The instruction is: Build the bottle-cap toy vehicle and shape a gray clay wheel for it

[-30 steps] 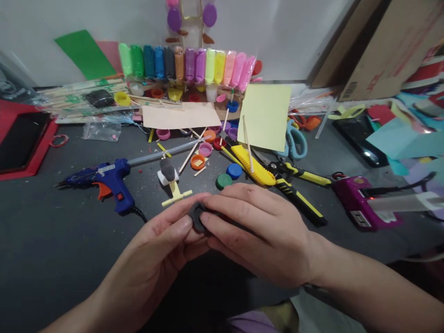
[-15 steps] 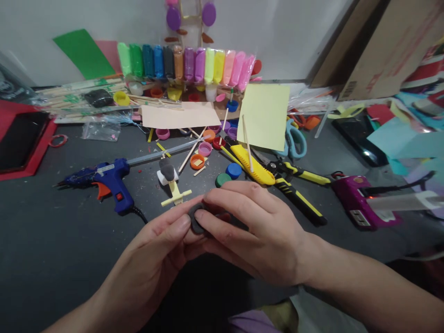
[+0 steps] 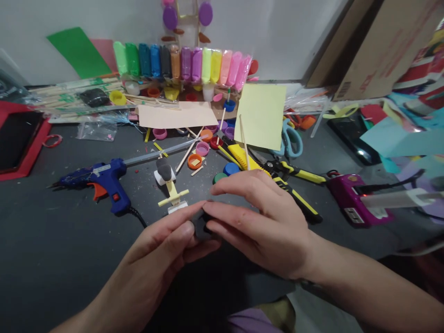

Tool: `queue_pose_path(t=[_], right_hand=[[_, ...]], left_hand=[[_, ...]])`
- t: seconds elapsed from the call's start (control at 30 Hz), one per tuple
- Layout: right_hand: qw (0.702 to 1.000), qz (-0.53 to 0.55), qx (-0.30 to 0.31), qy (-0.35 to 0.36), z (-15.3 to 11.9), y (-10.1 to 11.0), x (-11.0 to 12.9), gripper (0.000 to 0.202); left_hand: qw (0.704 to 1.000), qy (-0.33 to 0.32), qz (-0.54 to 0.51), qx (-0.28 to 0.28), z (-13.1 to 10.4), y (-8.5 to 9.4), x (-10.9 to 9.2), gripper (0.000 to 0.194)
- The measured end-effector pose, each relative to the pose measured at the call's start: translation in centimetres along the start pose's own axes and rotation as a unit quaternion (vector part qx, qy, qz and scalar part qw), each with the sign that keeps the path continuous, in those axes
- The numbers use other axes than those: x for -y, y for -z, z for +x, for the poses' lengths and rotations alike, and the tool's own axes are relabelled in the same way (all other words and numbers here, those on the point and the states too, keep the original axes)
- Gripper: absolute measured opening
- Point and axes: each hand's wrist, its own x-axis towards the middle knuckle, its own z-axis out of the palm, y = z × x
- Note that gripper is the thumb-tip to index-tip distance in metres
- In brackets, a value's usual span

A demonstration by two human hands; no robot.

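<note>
A small lump of black modelling clay (image 3: 200, 226) is held between my two hands at the middle of the view. My left hand (image 3: 159, 252) grips it from the left with thumb and fingers. My right hand (image 3: 267, 226) presses its fingertips onto the right side and top edge, its index finger raised apart. Part of the lump is covered by fingers. Just beyond my left fingers lies a small assembly of pale yellow sticks (image 3: 173, 191) in a cross, with a dark grey clay lump (image 3: 164, 169) and a white piece (image 3: 157, 179) at its far end.
A blue glue gun (image 3: 111, 180) lies on the left. Bottle caps (image 3: 202, 148), a yellow utility knife (image 3: 246, 157), pliers (image 3: 298, 199) and scissors (image 3: 292, 138) lie beyond my hands. Coloured clay packs (image 3: 186, 64) stand at the back. A purple power adapter (image 3: 350, 199) sits right.
My right index finger has lifted off the clay, and the lump has turned between my fingers. A white piece at the near end of the stick assembly has come into view.
</note>
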Motion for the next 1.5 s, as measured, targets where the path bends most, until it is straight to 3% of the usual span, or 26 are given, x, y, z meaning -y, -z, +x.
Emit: queue_pose_path(t=[0.33,0.53,0.77,1.13,1.3,1.5], right_hand=[[1.000,-0.025,0.001,0.006,0.5,0.0,0.5,0.014],[0.998,0.020,-0.020,-0.050,0.6,0.0,1.2,0.017],[1.000,-0.004,0.009,0.010,0.2,0.4,0.2,0.013],[0.997,0.065,-0.004,-0.029,0.2,-0.3,0.0,0.009],[0.996,0.053,-0.002,-0.071,0.2,-0.6,0.3,0.008],[0.996,0.046,-0.004,-0.081,0.2,-1.0,0.7,0.010]], left_hand=[[0.999,0.001,0.046,0.006,-0.4,0.3,0.5,0.023],[0.999,0.010,0.013,0.035,-0.2,0.1,0.5,0.024],[0.998,0.019,-0.033,0.051,-0.2,0.2,0.2,0.026],[0.999,0.011,-0.013,0.029,-0.2,0.1,0.2,0.023],[0.999,-0.014,0.048,-0.009,-0.2,0.1,0.3,0.025],[0.992,-0.054,0.113,-0.015,-0.3,0.2,0.9,0.027]])
